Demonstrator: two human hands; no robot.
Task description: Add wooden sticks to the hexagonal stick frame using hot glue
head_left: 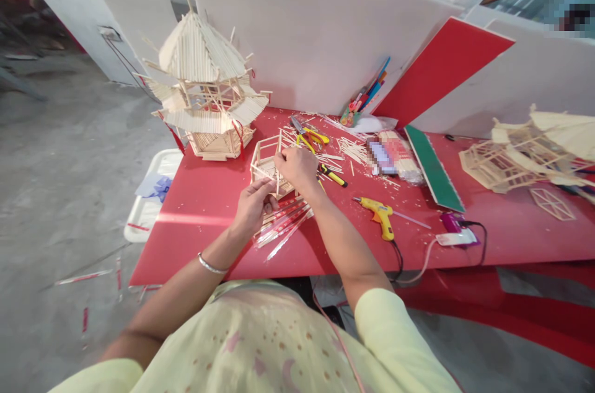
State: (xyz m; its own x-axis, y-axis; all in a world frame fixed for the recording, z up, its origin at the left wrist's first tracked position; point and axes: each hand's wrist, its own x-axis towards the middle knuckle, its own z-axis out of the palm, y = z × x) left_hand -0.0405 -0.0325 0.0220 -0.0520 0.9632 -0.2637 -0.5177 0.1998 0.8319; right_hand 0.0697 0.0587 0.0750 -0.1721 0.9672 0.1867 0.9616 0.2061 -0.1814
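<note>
A small open frame of thin wooden sticks [263,150] stands on the red table in front of me. My left hand [255,204] pinches its near lower edge from the left. My right hand [300,168] is closed at the top of an upright stick [279,185] on the near side of that frame, and its fingers cover the stick's upper end. Clear plastic sleeves with red marks [283,222] lie under and in front of the frame. Just beyond my right hand are yellow-handled pliers [312,137] and a yellow-and-black utility knife [333,176].
A tall stick pagoda model [204,89] stands at the back left. A yellow glue gun [380,216] and a white power strip [455,237] with cords lie to the right. Loose sticks [354,149], a green board [434,170] and another stick model [506,157] are farther right.
</note>
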